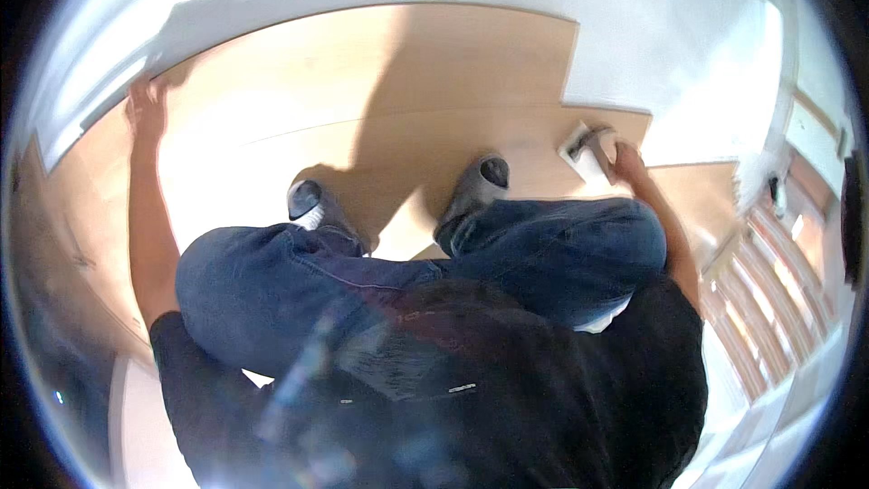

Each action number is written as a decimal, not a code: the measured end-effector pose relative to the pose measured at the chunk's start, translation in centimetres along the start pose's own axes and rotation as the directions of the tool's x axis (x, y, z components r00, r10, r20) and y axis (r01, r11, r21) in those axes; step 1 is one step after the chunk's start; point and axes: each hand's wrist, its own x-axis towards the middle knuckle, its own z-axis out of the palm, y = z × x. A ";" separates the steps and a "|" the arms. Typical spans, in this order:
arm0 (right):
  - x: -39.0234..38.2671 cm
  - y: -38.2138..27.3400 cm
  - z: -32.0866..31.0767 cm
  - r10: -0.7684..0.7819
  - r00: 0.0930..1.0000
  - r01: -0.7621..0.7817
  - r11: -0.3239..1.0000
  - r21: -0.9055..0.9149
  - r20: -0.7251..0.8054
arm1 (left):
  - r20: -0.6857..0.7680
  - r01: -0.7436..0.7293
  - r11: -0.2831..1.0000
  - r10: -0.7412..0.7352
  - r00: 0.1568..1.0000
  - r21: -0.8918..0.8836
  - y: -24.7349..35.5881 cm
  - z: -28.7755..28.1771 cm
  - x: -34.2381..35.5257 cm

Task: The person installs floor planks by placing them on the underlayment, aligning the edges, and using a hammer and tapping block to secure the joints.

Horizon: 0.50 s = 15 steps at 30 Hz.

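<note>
Wood-look floor planks (471,63) lie under my feet, with a long curved-looking far edge and a stepped right end. At the far left, my left hand (147,104) rests at the planks' edge, fingers apart and a little blurred, holding nothing that I can see. My right hand (626,165) is closed around a hammer (594,139), its dark head pointing away to the left. Beneath the hammer a pale, flat block (584,163) lies on the planks near their stepped end. The fingers of this hand are partly hidden.
White underlay (652,45) stretches beyond the planks, with bright sunlight patches. A stack of planks (769,290) lies at the right, with a small dark object (776,188) near it. My grey shoes (475,190) stand on the floor between my arms.
</note>
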 end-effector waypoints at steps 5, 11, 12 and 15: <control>0.6 -6.1 6.8 0.022 0.935 0.154 0.874 0.460 -0.353 | 0.322 0.019 0.976 0.053 0.945 -0.218 4.7 -8.2 -9.0; 3.1 -2.8 7.0 0.009 1.000 0.005 0.827 0.562 -0.023 | 0.673 0.246 0.939 -0.020 0.739 -0.242 2.2 -9.2 -22.6; 2.9 -3.0 6.8 0.009 0.998 0.029 0.832 0.553 -0.067 | 0.701 0.260 0.930 -0.003 0.713 -0.259 1.4 -8.9 -24.5; 0.5 -2.9 6.1 0.052 0.981 0.058 0.837 0.544 -0.185 | 0.753 0.260 0.959 -0.088 0.652 -0.112 10.6 -14.4 -21.2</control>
